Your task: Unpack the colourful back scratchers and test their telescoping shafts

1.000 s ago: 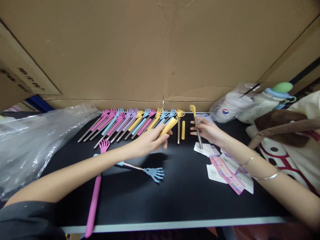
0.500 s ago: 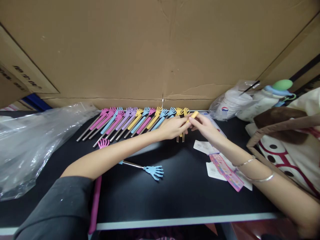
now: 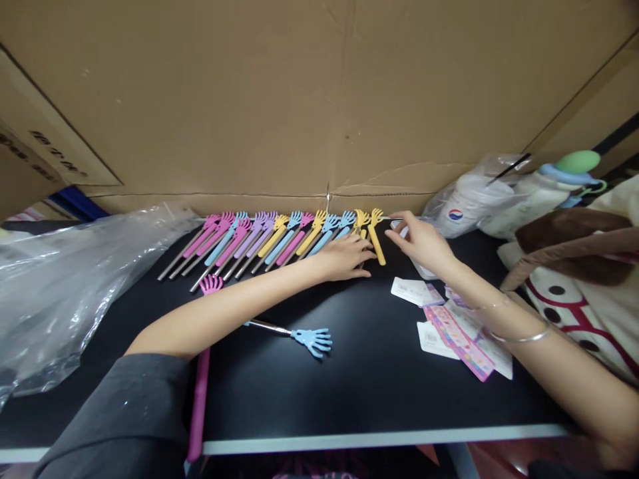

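Several hand-shaped back scratchers lie side by side along the back of the black table, in pink, blue, purple and yellow. At the right end of the row lies a yellow back scratcher [image 3: 378, 244], its handle pointing toward me. My left hand [image 3: 347, 258] rests with fingers spread by another yellow back scratcher [image 3: 360, 218], partly covering it. My right hand [image 3: 422, 239] is held open, thumb apart from the fingers, just right of the row and over a flat, pale, phone-like object [image 3: 423, 271]. Nothing shows in its grasp.
Nearer me lie a blue back scratcher [image 3: 312, 340] and a long pink one [image 3: 200, 399], partly under my left arm. Printed cards [image 3: 459, 339] lie at right, near a bagged cup [image 3: 469, 203], a bottle [image 3: 539, 193] and a cloth bag [image 3: 589, 266]. Clear plastic [image 3: 90, 286] spreads at left.
Both hands have let go of the yellow handle they held together. That back scratcher now lies at the row's right end, and my hands have moved apart.
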The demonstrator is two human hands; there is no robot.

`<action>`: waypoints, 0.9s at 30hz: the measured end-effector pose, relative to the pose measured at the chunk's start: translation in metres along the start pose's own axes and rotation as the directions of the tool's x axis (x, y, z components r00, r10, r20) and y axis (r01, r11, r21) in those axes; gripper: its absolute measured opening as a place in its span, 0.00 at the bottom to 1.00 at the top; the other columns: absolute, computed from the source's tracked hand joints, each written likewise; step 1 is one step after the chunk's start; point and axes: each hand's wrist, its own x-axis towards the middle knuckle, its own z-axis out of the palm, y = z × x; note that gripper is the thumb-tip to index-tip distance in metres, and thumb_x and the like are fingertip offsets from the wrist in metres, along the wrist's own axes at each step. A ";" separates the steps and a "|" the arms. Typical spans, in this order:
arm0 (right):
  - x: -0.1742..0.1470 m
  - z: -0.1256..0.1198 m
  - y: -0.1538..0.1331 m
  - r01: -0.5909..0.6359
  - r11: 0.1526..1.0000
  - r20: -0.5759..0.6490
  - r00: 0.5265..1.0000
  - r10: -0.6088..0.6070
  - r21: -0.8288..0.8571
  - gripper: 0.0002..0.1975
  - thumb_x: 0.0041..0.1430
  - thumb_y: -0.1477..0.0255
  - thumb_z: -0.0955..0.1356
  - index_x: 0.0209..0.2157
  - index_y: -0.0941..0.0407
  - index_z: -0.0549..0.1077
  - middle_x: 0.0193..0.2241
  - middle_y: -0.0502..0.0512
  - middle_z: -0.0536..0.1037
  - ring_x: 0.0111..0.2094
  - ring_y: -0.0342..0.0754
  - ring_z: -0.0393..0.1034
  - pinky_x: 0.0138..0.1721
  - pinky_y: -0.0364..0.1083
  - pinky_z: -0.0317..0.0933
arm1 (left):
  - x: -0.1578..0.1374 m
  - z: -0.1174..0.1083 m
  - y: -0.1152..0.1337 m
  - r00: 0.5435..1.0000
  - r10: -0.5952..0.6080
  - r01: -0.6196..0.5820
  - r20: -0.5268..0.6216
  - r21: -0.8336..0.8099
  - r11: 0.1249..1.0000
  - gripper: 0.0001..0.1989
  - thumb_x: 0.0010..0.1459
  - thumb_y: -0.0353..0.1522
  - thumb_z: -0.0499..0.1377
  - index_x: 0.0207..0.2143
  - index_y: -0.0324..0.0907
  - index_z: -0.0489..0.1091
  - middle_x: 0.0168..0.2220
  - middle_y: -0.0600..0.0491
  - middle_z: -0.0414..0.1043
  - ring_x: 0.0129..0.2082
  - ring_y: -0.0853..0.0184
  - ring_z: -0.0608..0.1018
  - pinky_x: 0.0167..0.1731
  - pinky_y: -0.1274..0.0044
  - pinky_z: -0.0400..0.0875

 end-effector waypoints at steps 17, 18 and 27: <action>-0.016 0.020 -0.006 0.364 0.901 0.138 0.930 -0.340 -0.238 0.13 0.61 0.68 0.61 0.45 0.56 0.67 0.38 0.62 0.73 0.43 0.57 0.68 0.41 0.53 0.63 | -0.023 -0.009 -0.011 1.000 -0.014 0.013 -0.009 -0.086 0.996 0.21 0.64 0.39 0.53 0.56 0.38 0.63 0.56 0.45 0.64 0.56 0.60 0.65 0.56 0.70 0.56; -0.015 0.021 -0.006 0.370 0.912 0.131 0.927 -0.351 -0.176 0.12 0.61 0.68 0.60 0.46 0.56 0.66 0.40 0.61 0.73 0.44 0.56 0.68 0.42 0.53 0.63 | -0.022 -0.007 -0.011 1.000 0.003 -0.004 -0.008 -0.106 0.994 0.21 0.64 0.38 0.53 0.56 0.38 0.63 0.56 0.45 0.64 0.56 0.61 0.65 0.56 0.71 0.57; -0.002 0.022 -0.006 0.345 0.876 0.018 0.928 -0.372 0.337 0.12 0.61 0.64 0.61 0.44 0.53 0.68 0.45 0.59 0.73 0.48 0.53 0.68 0.48 0.54 0.62 | -0.035 -0.027 -0.019 0.998 -0.009 0.002 -0.061 -0.117 0.993 0.19 0.64 0.35 0.54 0.55 0.38 0.64 0.55 0.44 0.65 0.55 0.61 0.67 0.55 0.70 0.60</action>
